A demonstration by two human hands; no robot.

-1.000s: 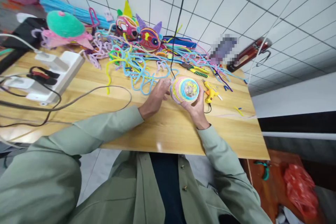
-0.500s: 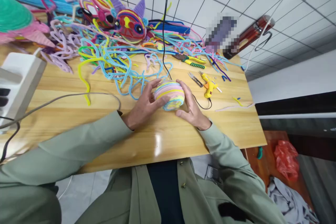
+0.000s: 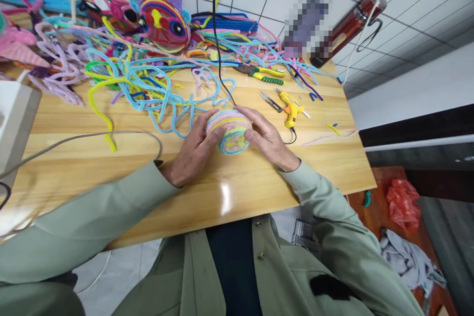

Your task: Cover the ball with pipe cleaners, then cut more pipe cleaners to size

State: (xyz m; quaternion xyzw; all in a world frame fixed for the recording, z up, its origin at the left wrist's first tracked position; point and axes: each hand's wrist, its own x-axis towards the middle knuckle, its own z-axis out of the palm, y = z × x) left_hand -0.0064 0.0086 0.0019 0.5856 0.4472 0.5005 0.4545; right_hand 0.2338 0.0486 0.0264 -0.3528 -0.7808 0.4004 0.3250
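Note:
Between my hands is a rounded ball wound with pipe cleaners (image 3: 231, 131) in pink, yellow and light blue bands, a blue-ringed end facing me. My left hand (image 3: 194, 150) wraps its left side, thumb laid across the front. From the right, my right hand (image 3: 268, 138) grips it with the thumb on the near face and fingers over the top. The far side of the ball is hidden. To the right of my right hand lie a yellow glue gun (image 3: 292, 108) and small thread snips (image 3: 271, 101).
Loose pipe cleaners (image 3: 148, 86) lie tangled behind and left. A pipe-cleaner fish head (image 3: 165, 23) stands among them. Green-yellow pliers (image 3: 261, 74) and a red thermos (image 3: 348, 29) are at the back right. A white power strip (image 3: 15, 123) sits at the left edge; a black cable (image 3: 217, 34) hangs centrally.
The ball has been turned so its ringed end faces downward toward me. My left hand has closed onto its left side. The camera view has shifted, bringing the table contents leftward.

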